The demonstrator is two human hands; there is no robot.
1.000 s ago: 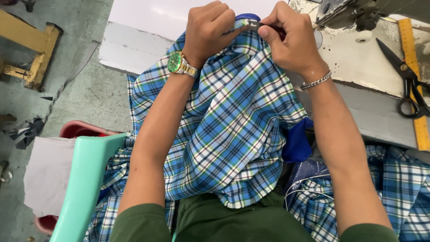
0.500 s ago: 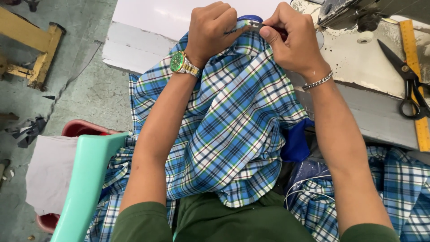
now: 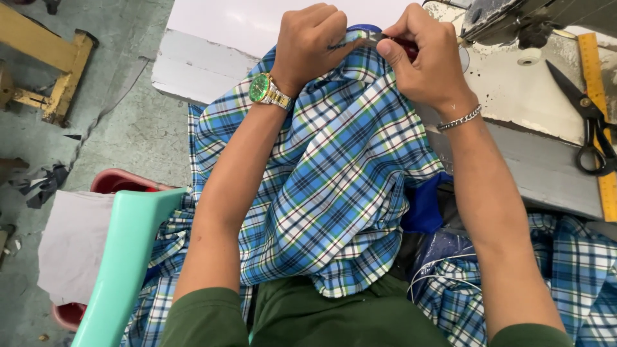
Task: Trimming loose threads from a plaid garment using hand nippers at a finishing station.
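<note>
Blue plaid fabric [image 3: 334, 193] drapes from the desk [image 3: 533, 160] edge into the person's lap. At twelve o'clock, the left hand [image 3: 315, 42] grips its top edge, closed; the right hand [image 3: 427, 61] pinches a small dark tool [image 3: 402, 44] (possibly a seam ripper) there. A slip could likely nick cloth or fingers. Scissors [image 3: 588, 122] lie at two o'clock.

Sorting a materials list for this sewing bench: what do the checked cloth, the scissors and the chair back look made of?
Checked cloth: thin woven fabric, matte, likely cotton or a blend; it drapes and creases softly. Scissors: dark metal blades with black loop handles, dull finish. Chair back: moulded plastic, by its smooth, slightly glossy mint-green surface and rounded edge.
</note>
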